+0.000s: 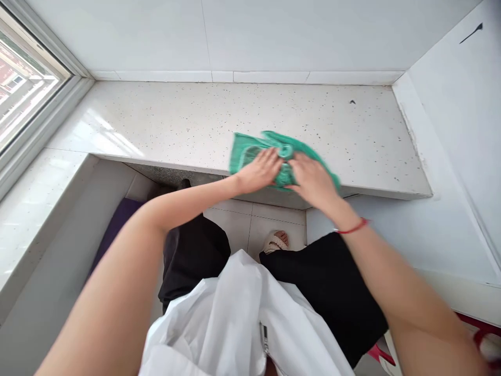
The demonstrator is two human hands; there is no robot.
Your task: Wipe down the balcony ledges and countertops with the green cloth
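A green cloth (245,149) lies crumpled on the white speckled stone ledge (176,125), near its front edge. My left hand (260,171) rests flat on the cloth with its fingers stretched out. My right hand (313,180) presses on the cloth's right half, fingers extended over a bunched fold in the middle. A red string (352,228) circles my right wrist. Both hands touch the cloth and almost meet at its centre.
A window (23,89) with a grey frame is at the left, with a lower sill (35,209) beneath it. White walls close the ledge at the back and right. Below are tiled floor, my sandalled foot (277,241), black trousers and a white garment.
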